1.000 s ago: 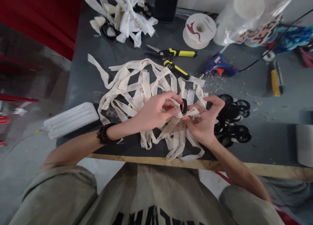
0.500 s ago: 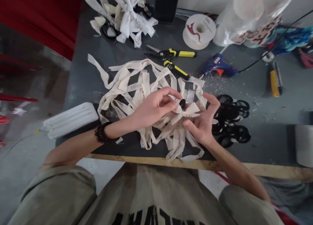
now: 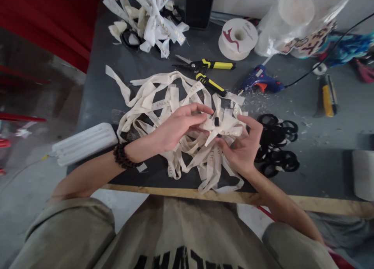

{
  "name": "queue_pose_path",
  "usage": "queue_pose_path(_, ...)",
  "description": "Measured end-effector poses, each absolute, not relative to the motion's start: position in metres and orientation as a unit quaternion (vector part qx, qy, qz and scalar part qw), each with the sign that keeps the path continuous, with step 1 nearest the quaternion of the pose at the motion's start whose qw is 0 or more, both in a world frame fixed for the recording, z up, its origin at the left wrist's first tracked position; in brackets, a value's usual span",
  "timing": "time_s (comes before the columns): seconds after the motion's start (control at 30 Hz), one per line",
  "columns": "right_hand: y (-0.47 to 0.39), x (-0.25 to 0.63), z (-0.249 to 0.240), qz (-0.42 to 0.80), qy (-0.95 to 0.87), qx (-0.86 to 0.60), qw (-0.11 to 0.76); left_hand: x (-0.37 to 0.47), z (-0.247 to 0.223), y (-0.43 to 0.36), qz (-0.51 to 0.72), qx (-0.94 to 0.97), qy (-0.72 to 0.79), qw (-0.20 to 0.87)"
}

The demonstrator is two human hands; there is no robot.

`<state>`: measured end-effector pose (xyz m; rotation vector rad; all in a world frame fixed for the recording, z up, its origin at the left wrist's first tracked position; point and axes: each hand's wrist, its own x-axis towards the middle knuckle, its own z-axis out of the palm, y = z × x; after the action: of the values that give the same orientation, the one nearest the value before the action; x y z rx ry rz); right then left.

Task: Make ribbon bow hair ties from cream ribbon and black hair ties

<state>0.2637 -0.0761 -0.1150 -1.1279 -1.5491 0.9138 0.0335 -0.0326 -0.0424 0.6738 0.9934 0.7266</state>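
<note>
A cream ribbon bow point(image 3: 229, 129) is held between my two hands, above a loose heap of printed cream ribbon point(image 3: 157, 103). A small piece of a black hair tie point(image 3: 216, 121) shows at the bow's middle. My left hand point(image 3: 182, 124) pinches the bow's left side with its fingertips. On the other side my right hand point(image 3: 244, 144) grips the bow between thumb and fingers. To the right of that hand lies a pile of black hair ties point(image 3: 276, 138).
Beyond the heap lie yellow-black snips point(image 3: 209, 68), a blue glue gun point(image 3: 261, 80) with its cord, and a ribbon spool point(image 3: 238, 39). Finished bows point(image 3: 156, 21) are piled at the back left. A white power strip-like box point(image 3: 84, 143) sits left; a yellow cutter point(image 3: 329, 95) lies right.
The bow has turned and spread, showing more of its loops. My left fingers have shifted slightly left, and my right thumb has come in under the bow.
</note>
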Motion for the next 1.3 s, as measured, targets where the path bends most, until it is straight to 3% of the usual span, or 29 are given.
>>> queue_pose_path(0.1,-0.074,0.266,-0.112,0.275,-0.666,-0.489,0.492,0.031,-0.043,-0.032,0.36,0.336,0.462,0.738)
queue_pose_path(0.2,-0.073,0.267,-0.107,0.253,-0.688,-0.497,0.465,0.029,-0.039,-0.031,0.354,0.402,0.475,0.698)
queue_pose_path(0.47,-0.073,0.264,-0.105,0.273,-0.675,-0.485,0.485,0.03,-0.04,-0.036,0.303,0.355,0.446,0.764)
queue_pose_path(0.67,-0.073,0.263,-0.106,0.302,-0.65,-0.498,0.487,0.027,-0.042,-0.036,0.263,0.562,0.425,0.659)
queue_pose_path(1.03,-0.063,0.269,-0.092,0.404,-0.621,-0.474,0.476,0.028,-0.043,-0.036,0.228,0.513,0.453,0.693)
queue_pose_path(1.3,-0.061,0.273,-0.093,0.398,-0.674,-0.449,0.431,0.03,-0.042,-0.045,0.218,0.638,0.454,0.583)
